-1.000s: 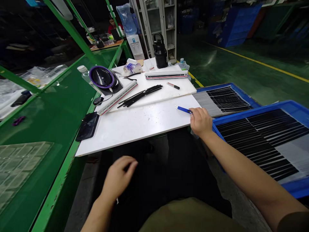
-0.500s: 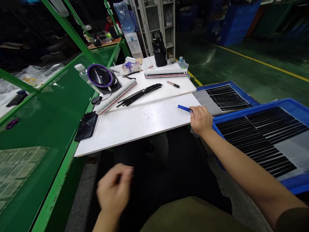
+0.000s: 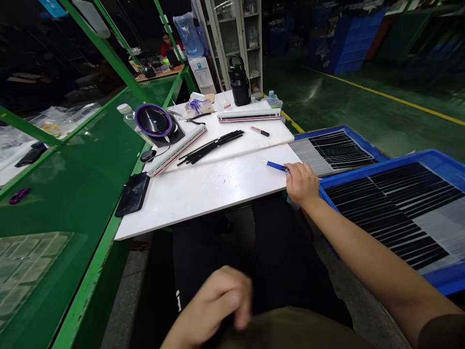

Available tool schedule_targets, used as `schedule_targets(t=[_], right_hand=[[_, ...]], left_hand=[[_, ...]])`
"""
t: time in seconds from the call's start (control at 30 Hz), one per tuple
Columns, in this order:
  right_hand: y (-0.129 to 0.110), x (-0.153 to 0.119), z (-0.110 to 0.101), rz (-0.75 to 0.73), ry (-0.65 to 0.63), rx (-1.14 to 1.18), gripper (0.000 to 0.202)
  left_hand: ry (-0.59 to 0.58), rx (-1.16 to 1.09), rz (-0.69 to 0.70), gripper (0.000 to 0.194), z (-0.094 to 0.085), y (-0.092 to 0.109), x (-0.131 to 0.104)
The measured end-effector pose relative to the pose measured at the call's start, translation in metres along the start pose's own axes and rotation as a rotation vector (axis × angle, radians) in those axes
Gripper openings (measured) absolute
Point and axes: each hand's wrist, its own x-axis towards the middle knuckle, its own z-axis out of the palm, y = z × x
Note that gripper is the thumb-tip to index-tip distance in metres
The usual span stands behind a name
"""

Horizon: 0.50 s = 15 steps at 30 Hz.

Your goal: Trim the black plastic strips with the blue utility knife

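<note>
My right hand (image 3: 302,183) rests at the right edge of the white tabletop (image 3: 203,194), closed around a blue cutter (image 3: 276,166) whose pale tip points left. Over my lap, my left hand (image 3: 221,300) is blurred, its fingers curled; whether it holds anything is hidden. Thin black strips (image 3: 210,147) lie in a loose bundle on a raised white board. One white train-shaped piece (image 3: 178,150) lies slantwise left of them, and another (image 3: 249,115) lies behind. A small marker-like tool (image 3: 259,131) sits between the strips and the rear piece.
Blue trays (image 3: 432,155) with black strips stand at the right. A round black fan-like device (image 3: 155,120) and a dark phone (image 3: 133,194) are on the left. Pliers (image 3: 198,118) and a black flask (image 3: 240,85) are farther back. A person (image 3: 167,44) sits in the background.
My left hand has moved right and a little lower, over my lap. My right hand keeps its place with the blue cutter. The view has shifted slightly.
</note>
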Motion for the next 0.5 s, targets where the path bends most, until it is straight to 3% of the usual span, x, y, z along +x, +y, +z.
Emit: schedule_targets(t=[0.03,0.07,0.13,0.2,0.3,0.4,0.5], right_hand=[[0.000,0.000,0.000,0.000,0.002,0.003,0.032],[0.000,0.000,0.000,-0.001,0.006,0.006,0.032],[0.000,0.000,-0.001,-0.007,0.011,0.012,0.032],[0.000,0.000,-0.001,-0.017,0.015,0.016,0.031],[0.000,0.000,-0.001,-0.019,0.024,0.016,0.031],[-0.001,-0.001,0.000,0.000,0.022,0.010,0.031],[0.000,-0.002,0.000,0.018,0.003,-0.002,0.031]], left_hand=[[-0.142,-0.168,-0.085,0.062,0.004,-0.011,0.018],[-0.149,-0.235,-0.191,0.047,0.008,-0.025,0.038],[0.157,-0.225,-0.316,0.037,0.008,-0.055,0.075],[0.368,-0.186,-0.343,0.039,-0.002,-0.079,0.096],[0.519,-0.150,-0.341,0.042,-0.023,-0.095,0.097],[0.424,-0.095,-0.313,0.036,-0.026,-0.091,0.089],[0.311,0.116,-0.304,0.035,-0.027,-0.086,0.096]])
